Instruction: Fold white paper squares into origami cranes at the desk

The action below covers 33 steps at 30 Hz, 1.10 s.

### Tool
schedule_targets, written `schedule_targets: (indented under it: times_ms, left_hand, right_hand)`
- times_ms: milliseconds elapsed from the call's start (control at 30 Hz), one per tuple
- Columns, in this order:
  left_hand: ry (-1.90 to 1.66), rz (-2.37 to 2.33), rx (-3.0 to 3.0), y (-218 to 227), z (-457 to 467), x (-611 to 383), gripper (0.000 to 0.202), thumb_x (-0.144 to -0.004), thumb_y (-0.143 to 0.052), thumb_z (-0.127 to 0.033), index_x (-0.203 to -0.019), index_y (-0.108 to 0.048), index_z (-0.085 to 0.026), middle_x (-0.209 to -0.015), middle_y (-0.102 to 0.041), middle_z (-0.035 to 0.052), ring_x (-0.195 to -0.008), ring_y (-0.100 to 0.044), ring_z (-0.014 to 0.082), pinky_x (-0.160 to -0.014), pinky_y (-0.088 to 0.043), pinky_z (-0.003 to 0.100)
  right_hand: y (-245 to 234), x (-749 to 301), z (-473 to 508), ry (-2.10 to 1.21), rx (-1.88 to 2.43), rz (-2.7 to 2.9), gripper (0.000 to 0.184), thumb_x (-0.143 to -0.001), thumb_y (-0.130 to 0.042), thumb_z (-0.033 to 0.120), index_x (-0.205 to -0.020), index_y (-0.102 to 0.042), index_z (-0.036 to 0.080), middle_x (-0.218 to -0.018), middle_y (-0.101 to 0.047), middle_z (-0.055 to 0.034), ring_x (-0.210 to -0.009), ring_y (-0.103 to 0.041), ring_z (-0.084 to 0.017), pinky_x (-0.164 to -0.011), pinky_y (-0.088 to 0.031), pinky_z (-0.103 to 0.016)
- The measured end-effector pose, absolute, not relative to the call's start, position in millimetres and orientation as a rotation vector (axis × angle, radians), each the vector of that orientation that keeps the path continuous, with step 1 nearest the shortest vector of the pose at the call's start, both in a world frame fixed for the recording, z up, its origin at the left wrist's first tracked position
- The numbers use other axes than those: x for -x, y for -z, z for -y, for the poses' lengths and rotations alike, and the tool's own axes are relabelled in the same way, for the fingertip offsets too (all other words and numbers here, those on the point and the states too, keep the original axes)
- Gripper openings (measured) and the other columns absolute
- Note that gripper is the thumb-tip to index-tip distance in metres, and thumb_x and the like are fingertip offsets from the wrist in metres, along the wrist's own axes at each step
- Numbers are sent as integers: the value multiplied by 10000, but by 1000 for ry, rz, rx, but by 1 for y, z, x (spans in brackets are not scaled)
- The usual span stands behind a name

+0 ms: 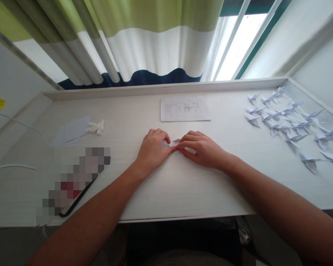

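A small piece of white folded paper (pixel 176 142) lies low over the middle of the desk, largely covered by my fingers. My left hand (pixel 154 147) is closed on its left side, thumb stretched toward the centre. From the right, my right hand (pixel 201 147) pinches the same paper, its fingers curled over the top and the thumb underneath. The fingertips of both hands meet at the paper. How it is folded cannot be made out.
Several folded paper cranes (pixel 291 118) cover the desk's right side. A printed form (pixel 185 110) lies beyond my hands. At left are paper sheets (pixel 70 131), a crumpled tissue (pixel 96 127), a blurred-out phone-like device (pixel 80 181) and a white cable (pixel 13 166). A raised rim (pixel 166 88) edges the back.
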<state>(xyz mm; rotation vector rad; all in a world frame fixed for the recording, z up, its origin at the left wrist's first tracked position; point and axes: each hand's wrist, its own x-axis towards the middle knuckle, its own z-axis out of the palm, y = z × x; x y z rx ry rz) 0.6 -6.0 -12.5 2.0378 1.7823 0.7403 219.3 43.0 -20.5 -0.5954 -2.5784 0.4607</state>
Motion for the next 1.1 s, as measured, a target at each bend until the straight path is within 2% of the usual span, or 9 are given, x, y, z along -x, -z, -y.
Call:
schedule_targets:
  times_ms: [100, 200, 267, 433, 667, 867, 1100]
  left_hand:
    - [-752, -1764, -2044, 12, 6, 1, 209, -913, -791, -311, -807, -627, -236, -1014, -725, 53, -1094, -601, 285, -1001, -507, 453]
    - [-769, -1739, -2020, 10, 6, 3, 119, -956, -669, -236, -841, -639, -239, -1008, -732, 52, -1100, -609, 279, -1024, -508, 454]
    - [-770, -1720, -2001, 8, 7, 4, 80, -932, -620, -168, -907, -646, -240, -1023, -735, 52, -1112, -612, 277, -1025, -515, 450]
    - [-704, -1654, -2029, 6, 8, 5, 256, -852, -649, -156, -1090, -643, -250, -1165, -730, 64, -1208, -599, 304, -1088, -500, 490]
    - [-654, -1612, -2044, 6, 10, 4, 368, -873, -667, -241, -1237, -616, -240, -1270, -707, 93, -1277, -580, 319, -1130, -476, 518]
    - [-662, -1597, -2056, 9, 7, 7, 346, -897, -601, -177, -1235, -619, -244, -1273, -705, 92, -1265, -587, 302, -1126, -484, 497]
    - [-649, -1603, -2095, 11, 5, 7, 240, -919, -631, -224, -1159, -643, -245, -1208, -711, 79, -1238, -589, 304, -1114, -487, 493]
  right_hand:
    - [17, -221, -44, -508, 628, 2628, 170, -1043, -643, 262, -1147, -764, 205, -1034, -774, -90, -984, -649, -254, -887, -503, -404]
    - [17, -222, -48, -505, 656, 2655, 145, -1035, -675, 271, -1101, -780, 195, -1031, -772, -93, -971, -650, -252, -874, -501, -394]
    - [19, -222, -51, -465, 646, 2669, 143, -1043, -670, 272, -1054, -797, 208, -1058, -774, -94, -980, -645, -249, -887, -490, -394]
    - [21, -222, -53, -355, 593, 2691, 234, -1094, -582, 285, -1052, -805, 230, -1051, -768, -89, -947, -637, -232, -864, -463, -381]
    - [21, -219, -49, -291, 595, 2707, 288, -1116, -473, 240, -1033, -737, 159, -1019, -740, -128, -887, -609, -241, -833, -472, -392]
    - [22, -220, -52, -397, 551, 2680, 222, -1087, -570, 298, -1078, -764, 190, -1044, -732, -117, -928, -620, -246, -871, -490, -400]
    - [24, -220, -56, -448, 558, 2644, 264, -1093, -553, 268, -1010, -792, 190, -1021, -749, -121, -927, -624, -250, -870, -506, -402]
